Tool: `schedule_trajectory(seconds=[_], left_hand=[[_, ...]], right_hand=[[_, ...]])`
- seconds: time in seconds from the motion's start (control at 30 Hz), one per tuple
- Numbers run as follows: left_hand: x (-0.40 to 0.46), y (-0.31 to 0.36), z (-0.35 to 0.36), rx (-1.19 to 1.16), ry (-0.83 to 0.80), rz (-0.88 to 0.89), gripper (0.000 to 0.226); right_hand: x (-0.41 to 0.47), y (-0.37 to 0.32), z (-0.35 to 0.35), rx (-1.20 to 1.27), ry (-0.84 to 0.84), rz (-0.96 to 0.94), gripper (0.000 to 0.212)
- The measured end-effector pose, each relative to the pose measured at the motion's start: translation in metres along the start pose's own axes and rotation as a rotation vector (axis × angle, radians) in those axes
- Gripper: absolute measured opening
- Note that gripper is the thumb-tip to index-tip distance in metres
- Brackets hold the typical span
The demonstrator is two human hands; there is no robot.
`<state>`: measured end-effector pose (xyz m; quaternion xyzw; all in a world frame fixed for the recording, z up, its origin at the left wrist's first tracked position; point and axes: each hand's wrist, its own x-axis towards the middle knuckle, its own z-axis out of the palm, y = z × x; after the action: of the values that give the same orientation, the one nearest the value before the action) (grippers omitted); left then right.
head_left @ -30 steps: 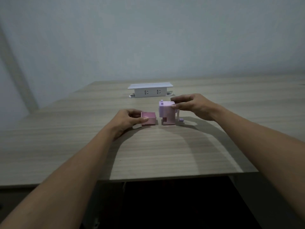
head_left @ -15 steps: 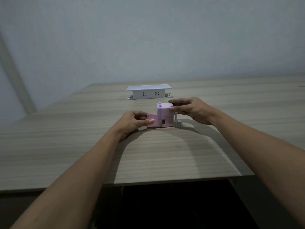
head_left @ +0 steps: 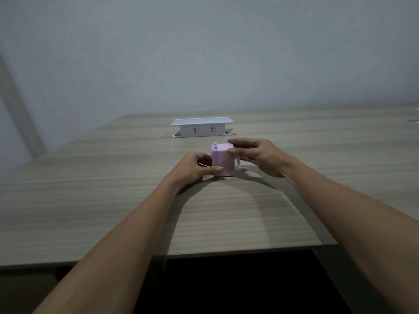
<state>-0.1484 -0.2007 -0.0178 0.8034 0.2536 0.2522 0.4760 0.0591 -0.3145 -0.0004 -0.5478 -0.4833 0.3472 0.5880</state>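
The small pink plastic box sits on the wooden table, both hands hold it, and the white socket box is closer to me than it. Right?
Not quite: the head view shows the white socket box behind the small pink plastic box, farther away. The pink box does sit on the wooden table, held by the left hand and right hand.

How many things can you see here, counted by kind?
Pink pencil sharpener: 1
White socket box: 1
Hands: 2, the left hand and the right hand, both holding the sharpener
Wooden table: 1
Total: 5
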Motion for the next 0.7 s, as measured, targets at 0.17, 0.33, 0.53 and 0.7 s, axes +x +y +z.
schedule_trajectory(seconds=[0.17, 0.33, 0.53, 0.7], left_hand=[[0.008, -0.001, 0.005, -0.062, -0.011, 0.025, 0.043], [0.029, 0.003, 0.008, -0.108, -0.017, 0.033, 0.044], [0.084, 0.004, -0.002, -0.115, -0.008, 0.039, 0.047], [0.14, 0.0, -0.015, -0.058, -0.019, 0.021, 0.047]], right_hand=[[-0.003, 0.002, -0.006, -0.058, -0.02, 0.016, 0.058], [0.007, 0.009, -0.014, -0.091, 0.02, 0.003, 0.042], [0.048, -0.001, -0.032, -0.15, 0.013, -0.032, 0.051], [0.104, 0.004, -0.05, -0.171, -0.003, -0.038, 0.052]])
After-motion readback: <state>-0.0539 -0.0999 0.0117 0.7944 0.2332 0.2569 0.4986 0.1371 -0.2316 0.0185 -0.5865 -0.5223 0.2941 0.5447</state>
